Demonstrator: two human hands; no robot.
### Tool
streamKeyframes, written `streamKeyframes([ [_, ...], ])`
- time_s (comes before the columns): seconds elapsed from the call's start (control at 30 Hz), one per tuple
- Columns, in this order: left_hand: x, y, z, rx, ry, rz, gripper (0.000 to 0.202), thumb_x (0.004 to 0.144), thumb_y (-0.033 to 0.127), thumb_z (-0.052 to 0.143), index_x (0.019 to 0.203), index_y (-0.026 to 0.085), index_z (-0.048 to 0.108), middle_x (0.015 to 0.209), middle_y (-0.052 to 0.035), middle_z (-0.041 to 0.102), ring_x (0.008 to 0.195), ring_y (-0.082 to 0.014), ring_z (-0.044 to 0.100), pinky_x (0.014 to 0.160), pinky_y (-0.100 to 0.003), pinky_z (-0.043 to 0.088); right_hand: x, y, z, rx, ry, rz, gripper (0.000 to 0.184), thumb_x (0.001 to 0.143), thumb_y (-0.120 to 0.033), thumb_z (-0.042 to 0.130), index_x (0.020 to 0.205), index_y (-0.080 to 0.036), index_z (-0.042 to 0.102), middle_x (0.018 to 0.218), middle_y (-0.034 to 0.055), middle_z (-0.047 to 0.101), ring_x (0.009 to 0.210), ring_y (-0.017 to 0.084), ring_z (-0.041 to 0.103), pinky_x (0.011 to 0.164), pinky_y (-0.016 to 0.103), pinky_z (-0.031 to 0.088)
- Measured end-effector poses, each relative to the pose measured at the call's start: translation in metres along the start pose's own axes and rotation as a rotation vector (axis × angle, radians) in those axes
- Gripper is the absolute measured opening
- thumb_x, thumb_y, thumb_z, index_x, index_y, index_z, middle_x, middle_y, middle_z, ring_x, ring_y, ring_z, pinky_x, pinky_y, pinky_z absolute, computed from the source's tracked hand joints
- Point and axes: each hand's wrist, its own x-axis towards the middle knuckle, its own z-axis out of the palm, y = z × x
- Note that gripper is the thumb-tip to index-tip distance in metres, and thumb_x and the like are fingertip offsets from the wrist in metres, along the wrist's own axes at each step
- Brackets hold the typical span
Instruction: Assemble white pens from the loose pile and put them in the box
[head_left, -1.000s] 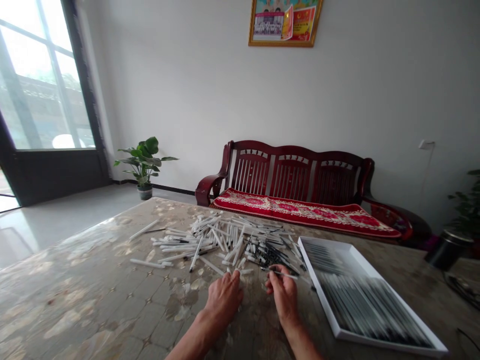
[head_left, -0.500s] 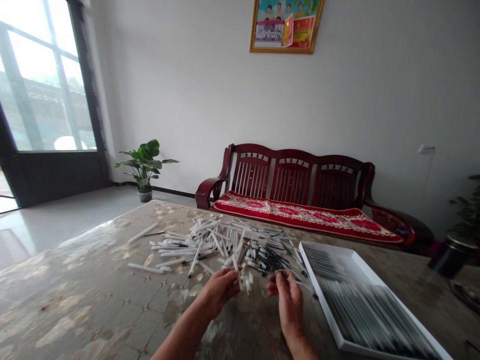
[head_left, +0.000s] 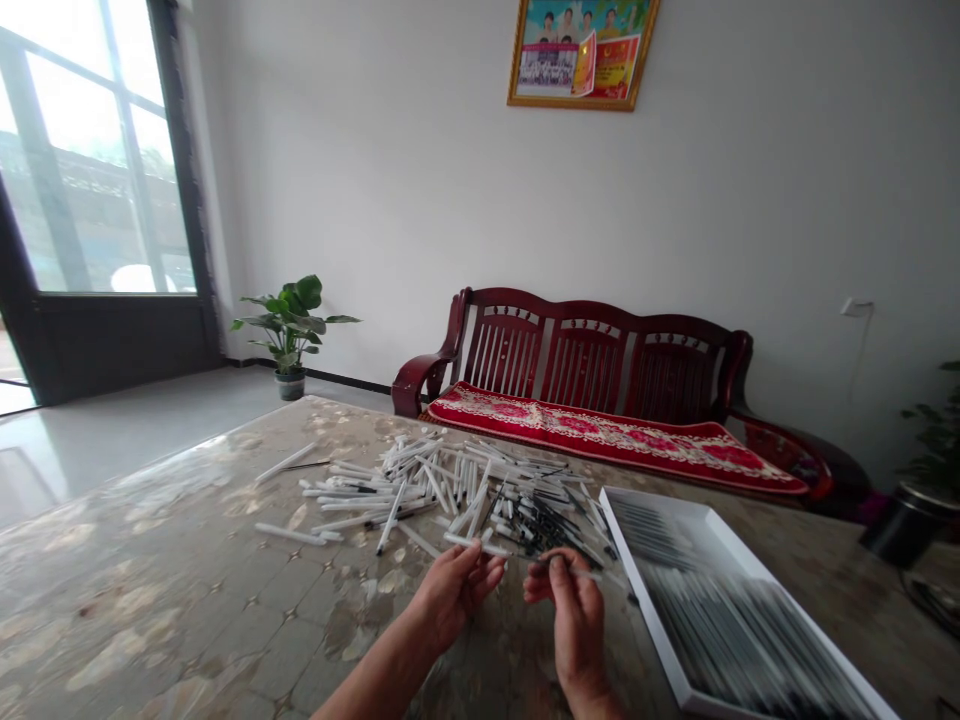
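Note:
My left hand pinches a white pen barrel, which lies nearly level, its right end pointing at my other hand. Facing it, my right hand is closed on a thin pen refill, whose pale end sticks out to the right past the fingers. The refill's left end comes close to the barrel; whether they touch is too small to tell. Just beyond both hands spreads a loose pile of white pen barrels. Black pen caps lie heaped at its right side.
A white open box holding rows of dark, clear-looking pens stands on the patterned table at right. Behind the table is a red wooden bench. A potted plant stands on the floor, and a black canister at far right.
The barrel in my left hand has turned from steeply upright to nearly level, its end now toward the right hand. Both hands have come closer together.

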Motion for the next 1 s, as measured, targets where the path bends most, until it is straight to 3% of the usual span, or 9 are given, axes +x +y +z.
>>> streamKeyframes([
  [0.27,-0.005,-0.003,0.005,0.04,0.011,0.033,0.012,0.091,0.009,0.052,0.079,0.013,0.054,0.068,-0.0087,0.071,0.061,-0.0138,0.072,0.061,-0.023,0.06,0.0,0.001,-0.001,-0.06,-0.038,-0.007,0.044,0.077,-0.063,0.061,0.084,-0.019,0.059,0.07,0.005,0.071,0.06,0.02,0.066,0.054,0.03,0.054],
  [0.47,-0.008,-0.003,0.006,0.048,0.003,0.028,0.014,0.091,0.008,0.052,0.078,0.013,0.054,0.067,-0.0078,0.07,0.062,-0.0134,0.071,0.062,-0.023,0.061,0.001,0.005,-0.005,-0.078,-0.056,-0.012,0.042,0.08,-0.062,0.059,0.087,-0.02,0.058,0.07,0.0029,0.068,0.056,0.016,0.062,0.045,0.024,0.047],
  [0.63,-0.011,-0.006,0.008,0.022,-0.06,-0.022,0.017,0.088,0.009,0.058,0.072,0.014,0.053,0.061,-0.0054,0.067,0.06,-0.0136,0.071,0.061,-0.022,0.06,-0.006,0.003,-0.002,-0.144,-0.18,-0.057,0.037,0.084,-0.057,0.056,0.085,-0.02,0.059,0.072,0.0027,0.066,0.058,0.015,0.059,0.044,0.021,0.044],
  [0.77,-0.011,-0.002,0.009,-0.079,-0.064,-0.031,0.013,0.087,0.008,0.058,0.075,0.012,0.057,0.066,-0.0072,0.07,0.062,-0.0146,0.071,0.061,-0.022,0.06,-0.001,0.003,-0.001,-0.206,-0.229,-0.117,0.036,0.082,-0.048,0.061,0.103,-0.019,0.061,0.073,0.0008,0.065,0.058,0.014,0.058,0.05,0.022,0.046],
  [0.87,-0.007,0.01,0.006,-0.283,0.026,-0.015,0.013,0.088,0.005,0.054,0.078,0.01,0.059,0.073,-0.0083,0.072,0.065,-0.0134,0.072,0.064,-0.019,0.06,0.019,0.009,-0.017,-0.284,-0.12,-0.188,0.039,0.08,-0.043,0.063,0.11,-0.018,0.06,0.08,0.0023,0.067,0.066,0.017,0.061,0.061,0.027,0.05],
  [1.0,-0.003,0.019,0.002,-0.413,0.013,-0.029,0.014,0.09,0.004,0.05,0.083,0.009,0.061,0.075,-0.0089,0.073,0.064,-0.0138,0.072,0.062,-0.019,0.06,0.047,0.02,-0.052,-0.588,0.128,-0.292,0.024,0.077,-0.038,0.06,0.091,-0.02,0.069,0.087,0.0072,0.071,0.082,0.024,0.065,0.076,0.036,0.05],
])
